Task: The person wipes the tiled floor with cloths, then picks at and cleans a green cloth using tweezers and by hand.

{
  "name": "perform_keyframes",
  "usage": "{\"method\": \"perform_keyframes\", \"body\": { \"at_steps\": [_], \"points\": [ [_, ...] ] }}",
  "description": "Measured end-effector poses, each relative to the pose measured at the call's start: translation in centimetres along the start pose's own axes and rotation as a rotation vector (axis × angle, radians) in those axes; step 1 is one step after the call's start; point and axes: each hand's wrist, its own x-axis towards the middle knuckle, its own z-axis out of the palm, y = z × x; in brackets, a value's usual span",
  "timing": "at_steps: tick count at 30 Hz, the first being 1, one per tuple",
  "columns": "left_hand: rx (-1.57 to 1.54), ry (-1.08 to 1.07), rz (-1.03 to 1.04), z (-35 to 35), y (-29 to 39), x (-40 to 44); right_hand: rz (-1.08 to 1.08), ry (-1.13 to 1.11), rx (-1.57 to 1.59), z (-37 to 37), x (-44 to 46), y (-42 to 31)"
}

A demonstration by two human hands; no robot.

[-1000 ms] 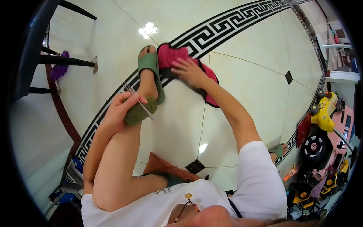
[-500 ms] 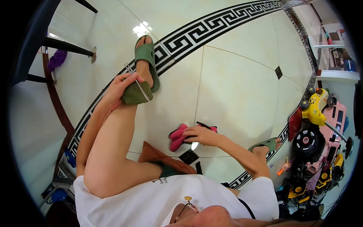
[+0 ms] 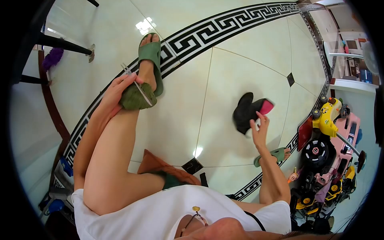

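My left hand (image 3: 125, 86) rests by my raised knee, closed around a fuzzy, bunched green cloth (image 3: 134, 99). Across the cloth lies a pair of slim metal tweezers (image 3: 143, 95), also held by the left fingers, with two prongs sticking out beyond the thumb. Out over the tiled floor, my right hand (image 3: 260, 130) pinches the edge of a floppy black piece with a pink lining (image 3: 245, 113). That piece has several lobes and is slightly blurred; its exact kind cannot be made out.
Green slippers (image 3: 151, 54) are on my feet. An orange-brown cloth (image 3: 160, 164) lies beside my thigh. Toy vehicles, including a yellow ride-on (image 3: 328, 117) and a pink car (image 3: 345, 138), crowd the right. Dark chair legs (image 3: 66, 44) and a purple fluffy thing (image 3: 52, 59) are at left.
My right hand has moved up and right with the pink-and-black piece, which now shows mostly its black side. The left hand keeps its hold on the green cloth and tweezers.
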Motion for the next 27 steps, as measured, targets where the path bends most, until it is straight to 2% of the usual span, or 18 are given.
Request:
{"method": "perform_keyframes", "body": {
  "at_steps": [3,6,7,11,15,18,21,23,25,27],
  "points": [
    [-0.013,0.009,-0.027,0.1,0.4,0.0,-0.06,-0.019,-0.121,4.1,0.7,4.6],
    [-0.025,0.016,-0.011,0.1,0.4,0.2,-0.091,0.088,-0.279,9.2,3.6,6.9],
    [-0.019,0.022,0.004,0.0,0.4,0.1,-0.152,0.15,-0.193,10.3,5.8,6.6],
    [-0.038,0.001,0.024,-1.0,0.1,0.5,-0.263,0.255,-0.165,13.9,18.1,2.9],
    [-0.014,0.043,0.016,-0.8,1.0,0.7,-0.441,0.147,-0.153,18.1,26.1,-4.9],
    [0.019,0.063,0.012,-1.3,1.1,0.9,-0.595,-0.023,-0.076,20.1,25.2,-10.8],
    [0.017,0.076,-0.004,-2.1,1.0,1.1,-0.724,-0.242,-0.046,20.8,20.2,-13.5],
    [0.005,0.06,-0.013,-2.2,1.2,1.0,-0.869,-0.446,0.061,21.9,15.9,-13.9],
    [0.009,0.056,-0.007,-2.3,1.1,1.2,-0.935,-0.604,0.034,22.7,9.5,-13.7],
    [0.014,0.054,-0.001,-2.5,1.1,1.0,-1.117,-0.695,0.153,23.2,3.5,-12.9]
  ]
}}
